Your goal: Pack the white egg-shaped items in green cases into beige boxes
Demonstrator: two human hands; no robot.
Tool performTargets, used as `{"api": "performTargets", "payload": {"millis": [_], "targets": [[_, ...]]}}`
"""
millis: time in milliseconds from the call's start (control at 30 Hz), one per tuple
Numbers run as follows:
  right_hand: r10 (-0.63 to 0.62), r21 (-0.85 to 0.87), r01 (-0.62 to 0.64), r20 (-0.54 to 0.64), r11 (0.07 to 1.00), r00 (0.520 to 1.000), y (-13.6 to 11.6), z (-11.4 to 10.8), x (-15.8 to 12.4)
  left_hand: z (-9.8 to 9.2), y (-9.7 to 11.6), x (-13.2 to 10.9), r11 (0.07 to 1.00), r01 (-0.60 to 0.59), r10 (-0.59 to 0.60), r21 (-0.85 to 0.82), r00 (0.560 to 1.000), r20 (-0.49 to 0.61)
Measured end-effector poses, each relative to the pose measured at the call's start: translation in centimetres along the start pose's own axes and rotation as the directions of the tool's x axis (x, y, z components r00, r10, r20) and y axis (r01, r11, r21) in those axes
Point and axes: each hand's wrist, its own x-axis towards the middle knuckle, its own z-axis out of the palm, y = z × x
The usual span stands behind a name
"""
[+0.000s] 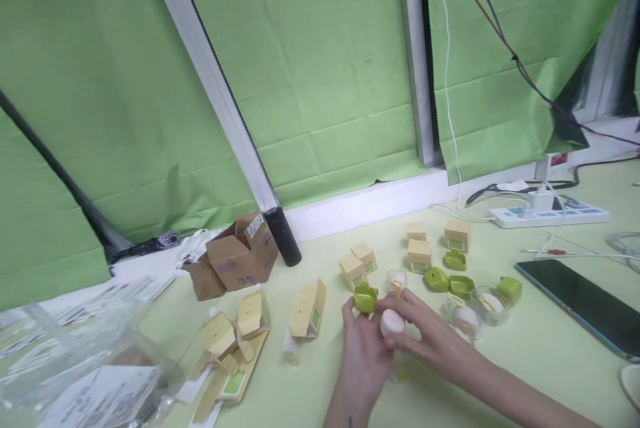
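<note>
Pale green table [530, 355], green cloth backdrop [325, 81]; left hand [363, 358] and right hand [427, 335] both clamp a white case [393, 321] (rounded end upward; long axis unclear).

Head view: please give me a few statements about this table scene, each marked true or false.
1. The right hand grips a white round piece, and the left hand is close against it. True.
2. An open brown cardboard box sits to the left of the hands. True.
3. The power strip lies at the table's left end. False: it lies far right, by the wall.
4. The dark flat device is held up in one hand. False: it lies flat on the table, to the right of the hands.
5. Green lids lie near small tan boxes. True.
</note>
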Motion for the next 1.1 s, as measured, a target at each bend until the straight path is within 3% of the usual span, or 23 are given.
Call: {"api": "performTargets", "payload": {"millis": [67,200,300,433,567,733,800,967,1100], "targets": [[0.037,-0.002,-0.037,-0.073,0.999,0.997,0.3,0.3,-0.3,-0.1,-0.7,0.2,0.994,0.052,-0.052,-0.097,0.999,-0.006],[0.153,0.153,-0.121,-0.218,0.981,0.964,0.5,-0.6,0.3,-0.6,-0.6,0.8,0.952,0.074,-0.124,-0.298,0.981,-0.151],[0.258,0.39,-0.19,-0.129,0.901,0.957,0.5,-1.5,1.3,-1.1,0.4,0.5,0.976,-0.03,-0.007,-0.214,0.986,-0.167],[0.313,0.607,-0.22,-0.05,0.764,0.948,0.5,-2.1,1.5,-1.1,0.7,-0.2,0.991,-0.132,0.132,-0.004,0.99,-0.043],[0.227,0.469,-0.128,-0.16,0.874,0.961,0.3,-2.1,0.9,-0.5,-0.5,-0.6,0.951,-0.132,0.143,0.278,0.989,-0.021],[-0.003,0.154,0.045,-0.262,0.987,0.965,-0.3,-1.9,0.4,0.1,-1.6,-1.4,0.83,-0.109,0.145,0.548,0.989,-0.023],[-0.039,0.059,0.057,-0.263,0.997,0.964,-0.4,-1.9,0.4,0.3,-1.8,-1.6,0.816,-0.082,0.126,0.573,0.991,-0.038],[0.04,-0.053,-0.06,-0.311,0.997,0.95,-0.2,-1.5,0.3,0.6,-2.4,-1.5,0.837,-0.029,0.083,0.547,0.994,-0.075],[-0.066,-0.104,0.037,-0.293,0.994,0.954,0.0,-1.4,0.2,0.7,-2.7,-1.4,0.842,-0.01,0.082,0.54,0.99,-0.111]]}}
